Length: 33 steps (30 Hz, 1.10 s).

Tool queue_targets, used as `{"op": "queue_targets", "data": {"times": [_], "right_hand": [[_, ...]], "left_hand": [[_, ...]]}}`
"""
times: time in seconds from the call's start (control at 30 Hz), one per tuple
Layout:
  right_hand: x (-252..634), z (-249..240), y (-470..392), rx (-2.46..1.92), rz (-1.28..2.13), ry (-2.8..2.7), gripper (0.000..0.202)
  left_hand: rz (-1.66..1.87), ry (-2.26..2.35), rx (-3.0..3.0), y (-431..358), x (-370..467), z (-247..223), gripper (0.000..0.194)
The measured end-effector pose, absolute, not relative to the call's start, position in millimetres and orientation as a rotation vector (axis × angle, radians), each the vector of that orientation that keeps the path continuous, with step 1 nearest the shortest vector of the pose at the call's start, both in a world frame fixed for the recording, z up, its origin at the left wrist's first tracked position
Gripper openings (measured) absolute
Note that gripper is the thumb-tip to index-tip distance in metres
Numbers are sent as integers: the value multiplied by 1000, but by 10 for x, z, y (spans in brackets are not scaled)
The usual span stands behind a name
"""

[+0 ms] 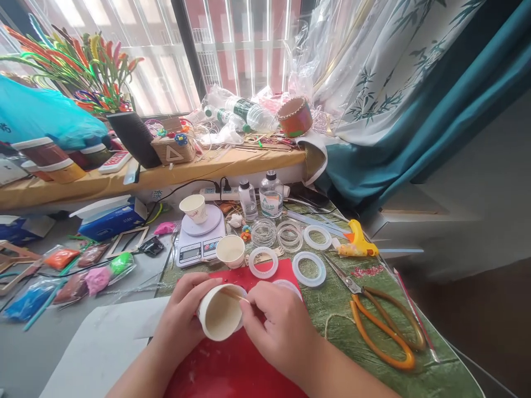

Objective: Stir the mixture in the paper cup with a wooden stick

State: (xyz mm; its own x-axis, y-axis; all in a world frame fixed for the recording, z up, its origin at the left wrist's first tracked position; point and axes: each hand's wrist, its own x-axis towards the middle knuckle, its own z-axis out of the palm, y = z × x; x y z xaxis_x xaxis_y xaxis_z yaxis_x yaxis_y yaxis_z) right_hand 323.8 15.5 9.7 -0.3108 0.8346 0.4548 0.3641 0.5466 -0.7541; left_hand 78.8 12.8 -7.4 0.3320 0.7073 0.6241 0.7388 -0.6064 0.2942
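Observation:
My left hand [186,309] is wrapped round a paper cup [222,331], which tilts so that its mouth faces me. Between the thumb and fingers of my right hand [277,320] is a thin wooden stick [235,294], its far end inside the cup. What the cup contains is hard to make out. Both hands are above a red sheet [232,370]. Just beyond them stands a second paper cup [230,252], and a third cup [193,209] sits on a kitchen scale [194,250]. Several ring-shaped silicone moulds [309,269] lie past my right hand.
Scissors [357,290] with orange handles lie at the right, near a yellow glue gun [359,240]. Two clear bottles [271,202] stand behind the moulds. Bags of coloured clay [97,281] lie at the left. A cluttered ledge [232,160] runs along the window.

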Motion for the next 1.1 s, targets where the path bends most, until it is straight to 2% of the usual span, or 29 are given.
{"op": "queue_targets", "data": {"times": [0.23,0.43,0.67,0.83,0.97,1.1], "right_hand": [[3239,113,144,-962,620,-1927,31],[3244,165,133,-979,1001,-1793,29],[3232,169,126,-1025,1006,-1769,29],[3268,176,152,-1026,848,-1816,29],[3286,179,178,-1022,948,-1810,29],[3269,171,168,-1025,865,-1820,29]], "left_hand": [[-1156,-1345,-2565,157,780,-68,40],[-1238,-1433,-2631,139,702,-153,45],[-1252,-1459,-2661,128,643,-234,64],[-1177,-1467,-2645,140,666,-201,59],[-1187,-1446,-2632,139,693,-159,58],[-1190,-1428,-2605,140,702,-160,57]]}}
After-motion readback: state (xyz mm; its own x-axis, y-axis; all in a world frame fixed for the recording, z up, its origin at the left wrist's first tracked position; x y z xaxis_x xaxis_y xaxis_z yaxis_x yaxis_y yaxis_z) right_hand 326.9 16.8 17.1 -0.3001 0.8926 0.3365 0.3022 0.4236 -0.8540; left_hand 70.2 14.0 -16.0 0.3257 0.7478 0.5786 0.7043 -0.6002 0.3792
